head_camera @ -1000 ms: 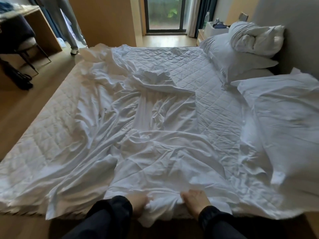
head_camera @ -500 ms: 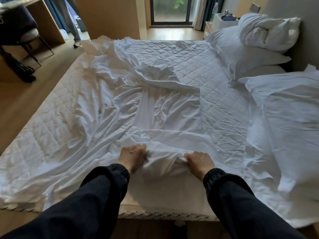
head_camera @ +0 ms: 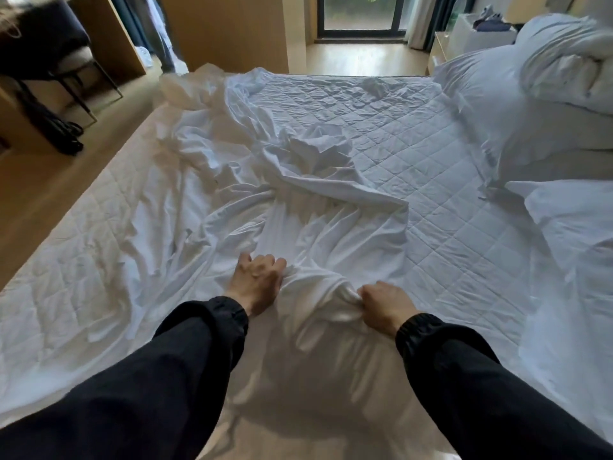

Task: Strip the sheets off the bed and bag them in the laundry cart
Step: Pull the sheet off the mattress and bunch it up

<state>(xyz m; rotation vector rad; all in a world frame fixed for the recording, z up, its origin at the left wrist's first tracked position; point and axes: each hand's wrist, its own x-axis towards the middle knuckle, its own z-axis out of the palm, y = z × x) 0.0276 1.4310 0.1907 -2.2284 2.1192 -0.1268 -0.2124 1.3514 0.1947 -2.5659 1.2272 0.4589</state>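
Observation:
A loose white sheet (head_camera: 252,194) lies crumpled across the left and middle of the bed, over a quilted mattress pad (head_camera: 431,180). My left hand (head_camera: 257,282) grips a bunched fold of the sheet, fingers curled. My right hand (head_camera: 386,305) pinches the same bunch from the right. Between the two hands the cloth rises in a hump. Both arms, in black sleeves, reach out over the near part of the bed. No laundry cart is in view.
White pillows (head_camera: 517,104) and a rolled duvet (head_camera: 570,61) are piled at the right, with another pillow (head_camera: 577,227) nearer me. A dark chair (head_camera: 49,54) and wooden desk stand at the far left on the wood floor. A glass door (head_camera: 361,14) is beyond the bed.
Both hands have moved forward from the bed's near edge toward its middle, gathering the sheet into a bunch between them. The view has leaned farther over the bed.

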